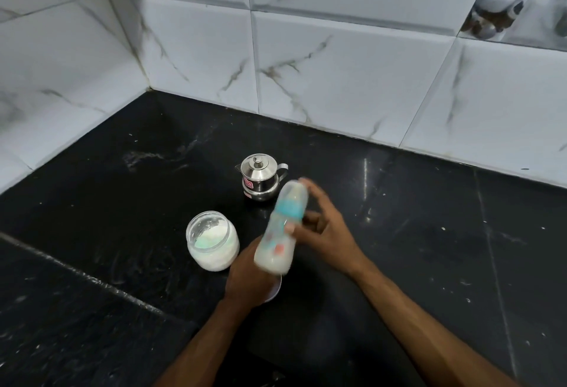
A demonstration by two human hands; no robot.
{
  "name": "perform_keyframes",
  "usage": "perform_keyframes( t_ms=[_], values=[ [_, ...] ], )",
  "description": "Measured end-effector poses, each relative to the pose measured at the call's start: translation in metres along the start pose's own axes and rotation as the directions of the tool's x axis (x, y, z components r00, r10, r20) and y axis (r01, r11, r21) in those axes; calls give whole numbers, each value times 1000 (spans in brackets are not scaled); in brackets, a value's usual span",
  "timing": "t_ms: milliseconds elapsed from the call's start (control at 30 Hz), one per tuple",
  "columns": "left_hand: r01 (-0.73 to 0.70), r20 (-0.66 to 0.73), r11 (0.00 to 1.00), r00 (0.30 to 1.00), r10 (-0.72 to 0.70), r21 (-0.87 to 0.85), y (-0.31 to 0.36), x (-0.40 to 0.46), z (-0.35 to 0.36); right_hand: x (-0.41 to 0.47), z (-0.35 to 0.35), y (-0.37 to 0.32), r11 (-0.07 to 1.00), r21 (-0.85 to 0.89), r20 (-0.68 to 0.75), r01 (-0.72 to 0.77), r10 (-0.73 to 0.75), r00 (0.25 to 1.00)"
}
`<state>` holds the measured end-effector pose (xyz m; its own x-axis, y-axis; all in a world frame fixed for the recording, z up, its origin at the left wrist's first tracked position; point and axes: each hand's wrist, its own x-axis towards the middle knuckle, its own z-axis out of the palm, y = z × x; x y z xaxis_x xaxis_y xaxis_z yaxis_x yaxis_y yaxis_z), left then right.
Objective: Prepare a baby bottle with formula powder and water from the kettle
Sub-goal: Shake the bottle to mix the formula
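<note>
Baby bottle (pixel 280 233) in right hand (pixel 325 230), thumb across it.

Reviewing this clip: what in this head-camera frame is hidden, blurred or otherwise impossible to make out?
- Baby bottle: motion-blurred, so its print and liquid level are unreadable.
- Left hand: its fingers are behind the bottle, so the grip is unclear.
- Right hand: fingertips blurred near the cap; contact uncertain.
- Pale round object: mostly hidden under the left hand, identity unclear.
- Kettle: lid on, contents unseen; red label too small.
- Jar: open, powder depth unclear.
</note>
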<state>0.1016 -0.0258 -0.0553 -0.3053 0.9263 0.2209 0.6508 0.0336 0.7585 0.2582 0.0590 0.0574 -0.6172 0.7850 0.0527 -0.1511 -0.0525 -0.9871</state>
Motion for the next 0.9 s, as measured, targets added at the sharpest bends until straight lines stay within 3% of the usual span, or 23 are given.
perform_keyframes(
  t_ms=[67, 133, 167, 233, 300, 367, 467, 533, 600, 667, 800, 833, 900],
  values=[
    [-147, -8, 965, 988, 153, 215, 0, 6, 4, 10, -6, -8, 985, 168, -216, 28, 10, 976],
    [-200, 6, 941, 978, 207, 271, -2, 8, 7, 11, -8, -7, 973, 224, -293, 48, 20, 956],
    [-161, -6, 959, 986, 167, 234, -3, 7, 7, 9, -6, -3, 979, 204, -261, 23, 32, 965],
    [12, -10, 1000, 1000, -12, 8, 0, 1, -1, -1, 0, 6, 996, 71, -53, -45, 49, 997],
    [47, 23, 992, 999, -45, -118, -2, -3, 1, -7, 3, 11, 998, -47, 119, -31, 37, 992],
    [-25, -25, 999, 999, 24, -41, 2, -1, 1, 0, 2, 4, 999, 31, 5, 7, -7, 1000],
    [-195, -5, 941, 979, 204, 276, 4, 7, 5, 13, -8, -6, 982, 186, -231, 32, 12, 973],
    [-157, -7, 962, 987, 163, 221, 1, 5, 4, 11, -8, -3, 991, 136, -124, -14, 31, 992],
    [-90, -20, 994, 996, 91, 57, 2, 0, -2, 3, -5, 3, 998, -5, 99, -66, 66, 993],
    [-83, -1, 994, 997, 83, -66, 2, -1, 1, 2, -5, 5, 996, -70, 157, -50, 61, 986],
    [-173, 16, 949, 984, 175, 264, 1, 7, 5, 20, -15, -10, 987, 158, -221, 35, 1, 975],
    [-191, 40, 940, 981, 188, 281, 3, 8, 3, 21, -16, -10, 984, 170, -255, 55, -10, 967],
    [-127, 40, 963, 992, 121, 236, 4, 5, 2, 16, -12, -4, 992, 122, -166, 24, -4, 986]
  ],
)
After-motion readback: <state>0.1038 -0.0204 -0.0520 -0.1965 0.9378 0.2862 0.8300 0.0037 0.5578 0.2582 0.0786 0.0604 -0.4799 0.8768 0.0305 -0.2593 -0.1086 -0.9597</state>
